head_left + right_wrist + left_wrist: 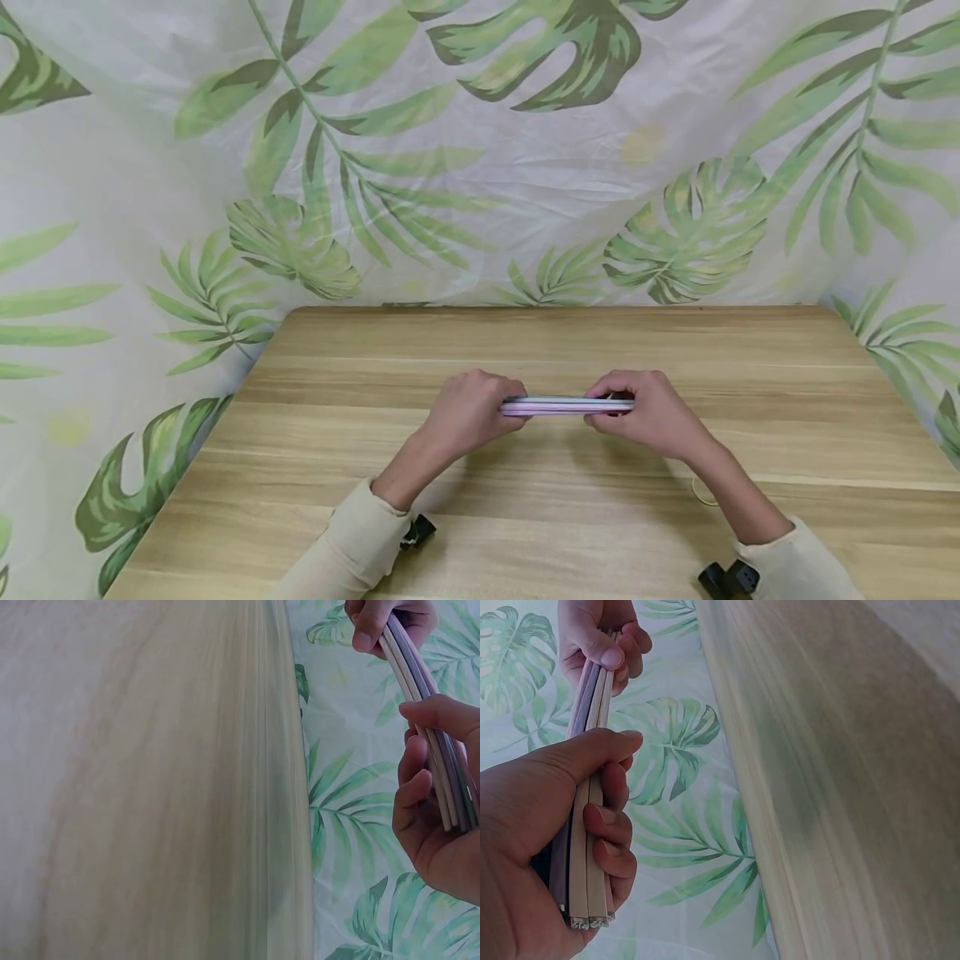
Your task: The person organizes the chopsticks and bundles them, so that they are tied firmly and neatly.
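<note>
A bundle of long, thin pastel strips, white, pink and purple, is held level above the table in the head view. My left hand grips its left end, thumb on one side and fingers curled round the other. At the opposite end my right hand holds it between thumb and fingers. In the left wrist view, the strips lie side by side with their cut ends showing below the left hand. The right wrist view shows the strips running between both hands. Their exact kind I cannot tell.
Beneath the hands spreads a wood-grain table. A thin yellow loop lies on it beside the right forearm. A leaf-patterned cloth hangs behind and at the sides. Small black devices sit at the sleeve cuffs.
</note>
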Tool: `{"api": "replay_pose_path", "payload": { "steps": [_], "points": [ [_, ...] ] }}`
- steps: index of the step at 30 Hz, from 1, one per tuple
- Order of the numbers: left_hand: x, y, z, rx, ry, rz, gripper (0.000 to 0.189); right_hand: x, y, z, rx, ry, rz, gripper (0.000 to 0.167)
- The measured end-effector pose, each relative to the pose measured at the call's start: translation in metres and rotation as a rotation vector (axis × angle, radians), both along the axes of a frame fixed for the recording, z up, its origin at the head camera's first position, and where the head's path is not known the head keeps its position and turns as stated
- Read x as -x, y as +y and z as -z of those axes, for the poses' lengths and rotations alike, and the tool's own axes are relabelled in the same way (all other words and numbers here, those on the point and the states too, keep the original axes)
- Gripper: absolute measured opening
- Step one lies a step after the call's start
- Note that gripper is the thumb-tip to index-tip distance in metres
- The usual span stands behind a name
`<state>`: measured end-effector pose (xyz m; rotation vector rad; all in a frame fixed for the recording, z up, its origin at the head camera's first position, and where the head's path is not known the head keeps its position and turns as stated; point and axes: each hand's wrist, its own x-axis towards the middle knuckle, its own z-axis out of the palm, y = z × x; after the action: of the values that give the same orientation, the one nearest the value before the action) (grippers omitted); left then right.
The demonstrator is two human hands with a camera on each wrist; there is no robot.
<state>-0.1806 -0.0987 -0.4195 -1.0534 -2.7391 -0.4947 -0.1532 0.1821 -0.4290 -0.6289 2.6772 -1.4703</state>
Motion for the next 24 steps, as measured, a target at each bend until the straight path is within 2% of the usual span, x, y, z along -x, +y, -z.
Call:
{"api": "replay_pose_path", "payload": {
  "steps": [12, 24],
  "points": [
    [0.002, -0.002, 0.002, 0.012, 0.011, 0.064, 0.013, -0.004, 0.011, 0.002, -0.025, -0.022, -0.045, 0.014],
    [0.001, -0.004, -0.001, 0.018, -0.007, 0.070, 0.010, -0.010, 0.034, 0.004, -0.056, 0.006, -0.015, 0.015]
  ]
}}
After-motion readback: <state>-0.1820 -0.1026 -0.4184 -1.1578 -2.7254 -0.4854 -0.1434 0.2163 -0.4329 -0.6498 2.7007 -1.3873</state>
